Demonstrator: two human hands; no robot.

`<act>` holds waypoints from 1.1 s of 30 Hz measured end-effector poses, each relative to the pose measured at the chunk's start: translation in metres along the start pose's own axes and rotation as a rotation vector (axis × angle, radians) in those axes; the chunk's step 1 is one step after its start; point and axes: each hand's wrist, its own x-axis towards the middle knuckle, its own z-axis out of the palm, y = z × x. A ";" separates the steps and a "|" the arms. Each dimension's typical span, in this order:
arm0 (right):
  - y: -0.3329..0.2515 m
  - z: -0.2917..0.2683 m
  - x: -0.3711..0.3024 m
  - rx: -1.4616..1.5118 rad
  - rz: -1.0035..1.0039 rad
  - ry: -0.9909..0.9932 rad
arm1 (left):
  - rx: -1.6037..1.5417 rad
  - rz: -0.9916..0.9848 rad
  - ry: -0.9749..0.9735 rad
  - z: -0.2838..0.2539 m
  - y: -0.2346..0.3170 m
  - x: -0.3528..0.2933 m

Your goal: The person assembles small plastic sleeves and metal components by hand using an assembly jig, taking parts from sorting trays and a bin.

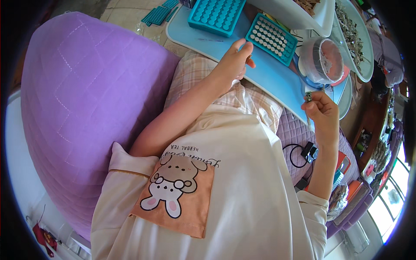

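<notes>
My left hand (234, 63) is closed over the front edge of the blue-topped table (197, 38), thumb pressed on the curled fingers. Whatever it holds, if anything, is too hidden to name. Between thumb and fingertips, my right hand (324, 113) pinches a small green and silver part (308, 96) off the table's right front edge. Beyond my left hand lies a teal tray (268, 52) with rows of round white pieces. Left of that sits a thicker teal box (207, 29) with rows of teal discs. A clear tub (319, 65) with pinkish contents stands just beyond my right hand.
A white bin (286, 13) with brown pieces stands at the back right, beside a pale tray (366, 65) heaped with small metal parts. A purple quilted cushion (99, 86) fills the left side. A black cable (292, 157) lies on purple quilting left of my right forearm.
</notes>
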 end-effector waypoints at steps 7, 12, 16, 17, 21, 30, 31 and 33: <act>-0.012 0.070 0.002 0.011 -0.184 0.139 | -0.465 0.008 -0.391 -0.010 0.006 -0.047; -0.023 0.099 0.000 0.007 -0.465 0.296 | -0.322 0.258 -0.227 0.012 0.020 -0.074; -0.028 0.105 -0.003 -0.090 -0.673 0.405 | -0.177 0.414 -0.334 0.011 0.026 -0.078; -0.028 0.104 -0.003 -0.091 -0.716 0.405 | -0.175 0.411 -0.338 0.012 0.027 -0.078; -0.029 0.099 0.000 -0.131 -0.799 0.371 | -0.077 0.475 -0.372 0.019 0.029 -0.077; -0.030 0.086 0.003 -0.156 -0.799 0.395 | 0.022 0.467 -0.383 0.025 0.029 -0.066; -0.031 0.085 0.004 -0.231 -0.843 0.411 | 0.030 0.438 -0.390 0.026 0.030 -0.064; -0.030 0.080 0.008 -0.256 -0.817 0.362 | 0.042 0.407 -0.399 0.029 0.034 -0.062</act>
